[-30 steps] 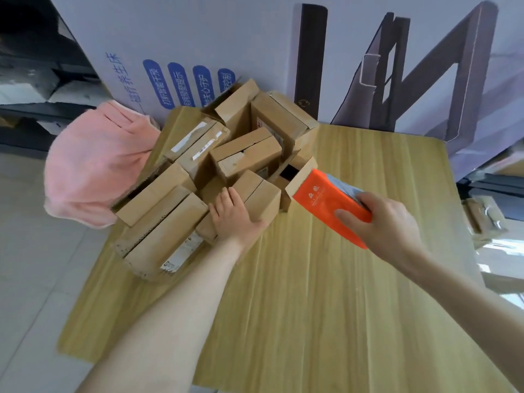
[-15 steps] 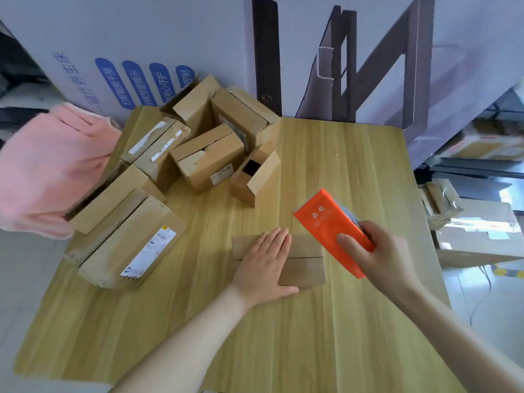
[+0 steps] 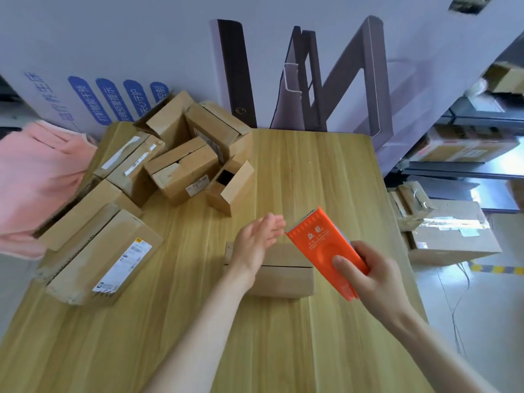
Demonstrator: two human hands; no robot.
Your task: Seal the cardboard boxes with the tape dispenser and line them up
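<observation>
One box (image 3: 283, 279) below hands: left hand (image 3: 255, 245) straight-fingered over it, right hand (image 3: 380, 276) grips tape dispenser (image 3: 317, 242)

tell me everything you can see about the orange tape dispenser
The tape dispenser is a flat orange plastic shell with pale printed characters and a serrated edge at its far end. Grey shows behind its right side. It is tilted in the air, gripped by the right hand, thumb on its face.
</observation>
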